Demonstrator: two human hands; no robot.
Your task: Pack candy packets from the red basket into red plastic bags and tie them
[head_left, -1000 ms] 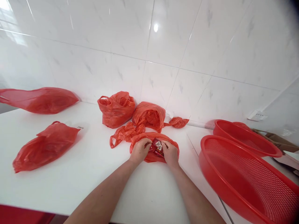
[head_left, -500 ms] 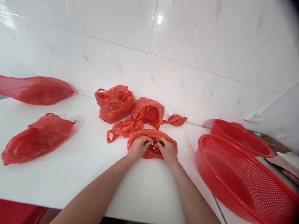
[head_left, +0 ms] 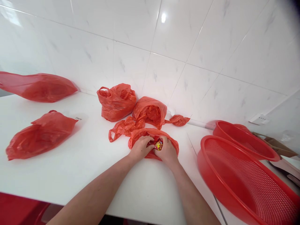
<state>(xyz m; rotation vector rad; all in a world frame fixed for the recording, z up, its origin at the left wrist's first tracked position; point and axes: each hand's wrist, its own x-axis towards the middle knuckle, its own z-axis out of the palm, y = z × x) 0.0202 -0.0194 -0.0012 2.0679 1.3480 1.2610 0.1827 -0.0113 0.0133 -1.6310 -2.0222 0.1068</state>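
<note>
An open red plastic bag [head_left: 138, 133] lies in front of me on the white table, its mouth turned toward me. Both hands are inside that mouth. My right hand [head_left: 167, 150] has its fingers closed around a small yellow-and-red wrapped packet [head_left: 159, 145]. My left hand [head_left: 141, 148] is just to the left, its fingers curled and its thumb reaching toward the packet. Dark red wrappers show between the hands; what the left fingertips grip, if anything, is hidden.
Behind the bag stand two fuller red bags [head_left: 117, 103] and a small knotted one [head_left: 179, 120]. Two more bags [head_left: 42, 134] lie on the left. Red plastic baskets [head_left: 225, 175] stand at the right, near a cardboard box [head_left: 278, 145]. A tiled wall [head_left: 131, 59] closes the back.
The yellow packet now shows more clearly in my right hand. My left hand has moved slightly right, its thumb now closer to the packet. The view has shifted slightly.
</note>
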